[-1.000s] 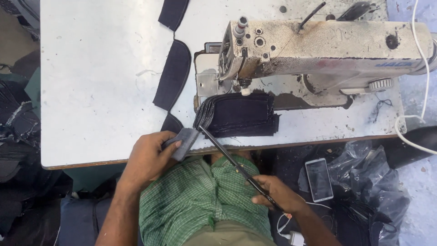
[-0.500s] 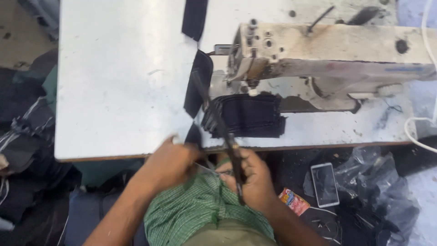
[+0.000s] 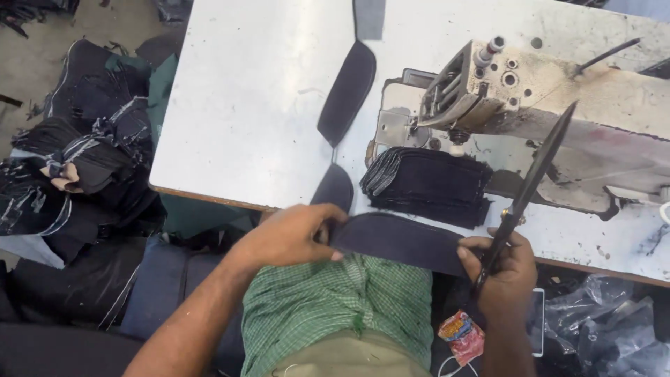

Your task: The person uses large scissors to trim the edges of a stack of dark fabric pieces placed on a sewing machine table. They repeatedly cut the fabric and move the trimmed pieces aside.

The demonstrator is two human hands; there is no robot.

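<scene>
Both my hands have parted since a moment ago: my left hand pinches one end of the dark fabric strip, stretched over my lap, while my right hand grips its other end (plus shut scissors).

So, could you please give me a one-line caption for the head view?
Left hand and right hand stretch a dark fabric piece; scissors in the right, beside a sewing machine.

White tabletop, worn and scuffed.
A sewing machine stands at the right; dark fabric pieces are stacked beside it, and a curved dark strip lies mid-table.
</scene>
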